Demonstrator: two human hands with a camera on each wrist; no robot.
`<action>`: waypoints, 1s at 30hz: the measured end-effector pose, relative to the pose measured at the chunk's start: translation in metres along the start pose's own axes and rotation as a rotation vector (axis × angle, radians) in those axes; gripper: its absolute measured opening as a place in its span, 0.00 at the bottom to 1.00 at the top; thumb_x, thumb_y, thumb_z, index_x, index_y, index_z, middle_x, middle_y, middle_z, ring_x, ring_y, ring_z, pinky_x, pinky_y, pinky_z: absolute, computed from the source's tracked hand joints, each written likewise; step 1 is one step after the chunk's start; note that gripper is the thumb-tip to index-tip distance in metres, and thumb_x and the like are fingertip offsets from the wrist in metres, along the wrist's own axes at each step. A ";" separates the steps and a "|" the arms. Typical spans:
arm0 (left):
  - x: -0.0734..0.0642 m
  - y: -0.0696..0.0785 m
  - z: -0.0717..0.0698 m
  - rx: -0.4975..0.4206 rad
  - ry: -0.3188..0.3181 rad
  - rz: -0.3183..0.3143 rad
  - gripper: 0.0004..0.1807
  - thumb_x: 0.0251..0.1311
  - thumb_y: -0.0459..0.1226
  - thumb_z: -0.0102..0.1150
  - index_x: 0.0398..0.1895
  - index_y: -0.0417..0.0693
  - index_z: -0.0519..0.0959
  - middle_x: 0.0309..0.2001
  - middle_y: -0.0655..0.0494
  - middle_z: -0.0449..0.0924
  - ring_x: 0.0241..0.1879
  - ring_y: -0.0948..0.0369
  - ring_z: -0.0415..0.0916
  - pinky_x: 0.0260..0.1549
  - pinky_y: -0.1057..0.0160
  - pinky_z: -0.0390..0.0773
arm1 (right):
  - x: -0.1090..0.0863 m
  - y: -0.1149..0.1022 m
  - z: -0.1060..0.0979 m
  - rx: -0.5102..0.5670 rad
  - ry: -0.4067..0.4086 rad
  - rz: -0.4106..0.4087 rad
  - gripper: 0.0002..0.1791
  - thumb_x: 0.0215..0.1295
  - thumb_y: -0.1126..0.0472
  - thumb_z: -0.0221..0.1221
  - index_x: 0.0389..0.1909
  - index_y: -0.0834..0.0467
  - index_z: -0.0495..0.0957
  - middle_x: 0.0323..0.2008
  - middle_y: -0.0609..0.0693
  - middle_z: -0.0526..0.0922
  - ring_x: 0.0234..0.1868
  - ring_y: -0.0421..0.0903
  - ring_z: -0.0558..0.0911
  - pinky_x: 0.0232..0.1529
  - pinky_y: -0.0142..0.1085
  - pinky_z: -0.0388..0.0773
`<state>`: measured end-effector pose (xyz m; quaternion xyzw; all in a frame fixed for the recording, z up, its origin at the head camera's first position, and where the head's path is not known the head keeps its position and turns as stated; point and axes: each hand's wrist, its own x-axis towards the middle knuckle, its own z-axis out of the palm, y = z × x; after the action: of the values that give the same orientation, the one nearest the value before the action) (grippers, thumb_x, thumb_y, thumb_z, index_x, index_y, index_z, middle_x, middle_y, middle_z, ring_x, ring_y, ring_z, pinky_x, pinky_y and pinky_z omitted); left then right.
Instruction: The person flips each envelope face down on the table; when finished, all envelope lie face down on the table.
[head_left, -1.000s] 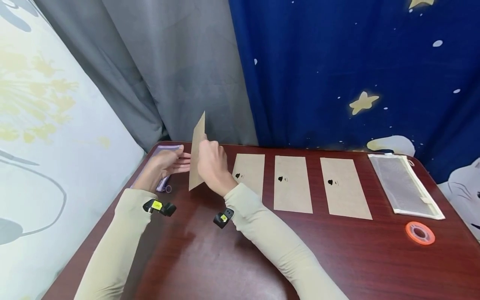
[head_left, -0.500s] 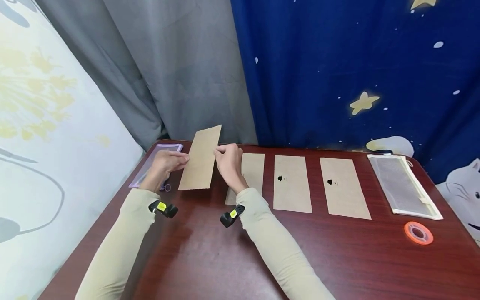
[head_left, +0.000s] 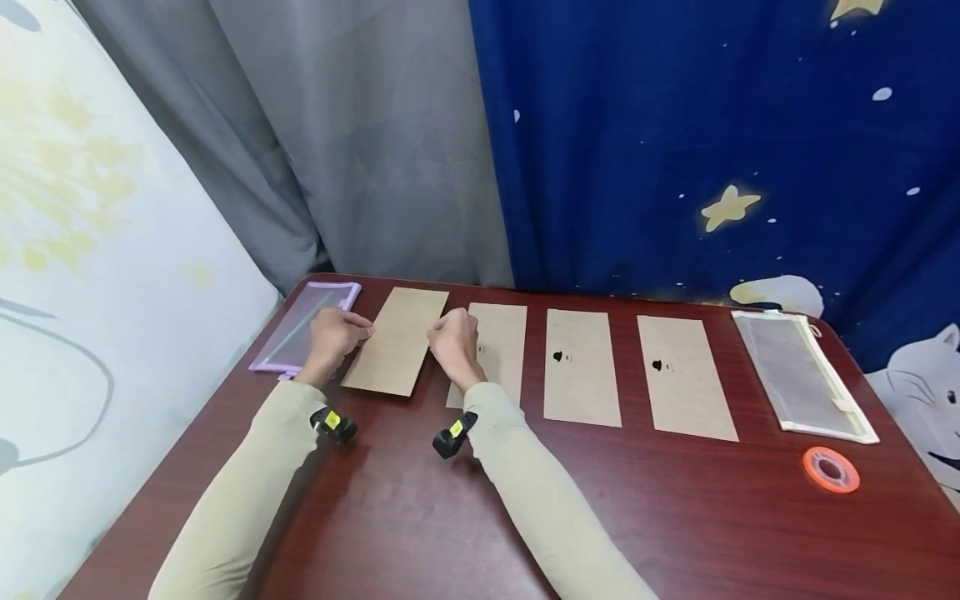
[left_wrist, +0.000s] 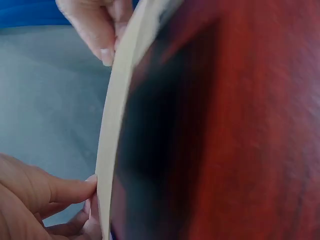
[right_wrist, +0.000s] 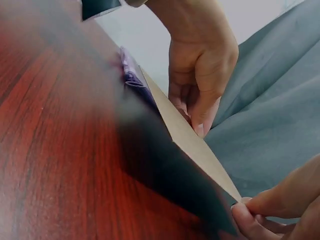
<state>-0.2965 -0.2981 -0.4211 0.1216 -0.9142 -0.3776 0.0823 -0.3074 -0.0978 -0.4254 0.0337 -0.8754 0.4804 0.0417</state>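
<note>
A plain brown kraft-paper sheet is held low over the table, between a purple-edged mesh pouch and a row of similar sheets. My left hand pinches its left edge between thumb and fingers. At the right edge, my right hand pinches it likewise. In the right wrist view the sheet is tilted, with a dark gap and shadow under it. The left wrist view shows the same sheet nearly edge-on. Beside my left hand lies the mesh zip pouch, partly covered by that hand.
Three brown sheets lie in a row to the right: one partly behind my right hand, a middle sheet and a right sheet, with small black hat prints. Farther right are a white-edged mesh pouch and an orange ring-shaped roll.
The sheet was upright and edge-on, then turned to face me and came down toward the table. Both hands lowered with it; my left hand went from spread fingers to a pinch.
</note>
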 end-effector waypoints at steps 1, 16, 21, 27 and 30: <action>0.001 0.000 0.002 0.050 0.014 0.017 0.09 0.58 0.35 0.68 0.37 0.36 0.89 0.27 0.47 0.89 0.22 0.68 0.78 0.22 0.72 0.74 | 0.001 0.001 0.001 -0.005 -0.003 0.007 0.24 0.64 0.68 0.63 0.07 0.55 0.73 0.10 0.42 0.69 0.16 0.40 0.66 0.24 0.31 0.66; 0.001 -0.002 0.019 0.198 0.064 0.140 0.08 0.58 0.33 0.67 0.35 0.36 0.89 0.38 0.38 0.88 0.45 0.40 0.83 0.45 0.45 0.82 | 0.008 0.007 0.007 -0.157 -0.047 -0.009 0.27 0.67 0.74 0.49 0.11 0.51 0.55 0.12 0.44 0.53 0.16 0.43 0.60 0.16 0.32 0.60; 0.000 -0.004 0.020 0.185 0.073 0.152 0.08 0.55 0.33 0.69 0.34 0.35 0.89 0.37 0.38 0.88 0.44 0.40 0.83 0.44 0.46 0.82 | 0.008 0.003 0.005 -0.160 -0.040 -0.022 0.26 0.67 0.74 0.49 0.10 0.52 0.57 0.12 0.45 0.57 0.17 0.43 0.63 0.16 0.32 0.61; -0.005 0.001 0.017 0.198 0.088 0.136 0.10 0.58 0.36 0.68 0.32 0.35 0.89 0.37 0.38 0.88 0.43 0.38 0.83 0.42 0.45 0.82 | 0.010 -0.001 -0.012 -0.138 -0.046 0.030 0.29 0.67 0.69 0.58 0.07 0.53 0.59 0.10 0.44 0.56 0.17 0.42 0.63 0.19 0.32 0.62; -0.008 0.010 0.016 0.185 0.077 0.115 0.14 0.63 0.40 0.64 0.34 0.36 0.89 0.37 0.38 0.88 0.41 0.39 0.84 0.39 0.48 0.82 | 0.012 0.000 -0.029 -0.108 -0.058 0.045 0.27 0.67 0.60 0.63 0.06 0.56 0.71 0.10 0.42 0.64 0.18 0.40 0.66 0.23 0.29 0.64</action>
<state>-0.2945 -0.2783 -0.4254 0.0902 -0.9468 -0.2816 0.1274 -0.3184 -0.0737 -0.4089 0.0255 -0.9015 0.4320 0.0071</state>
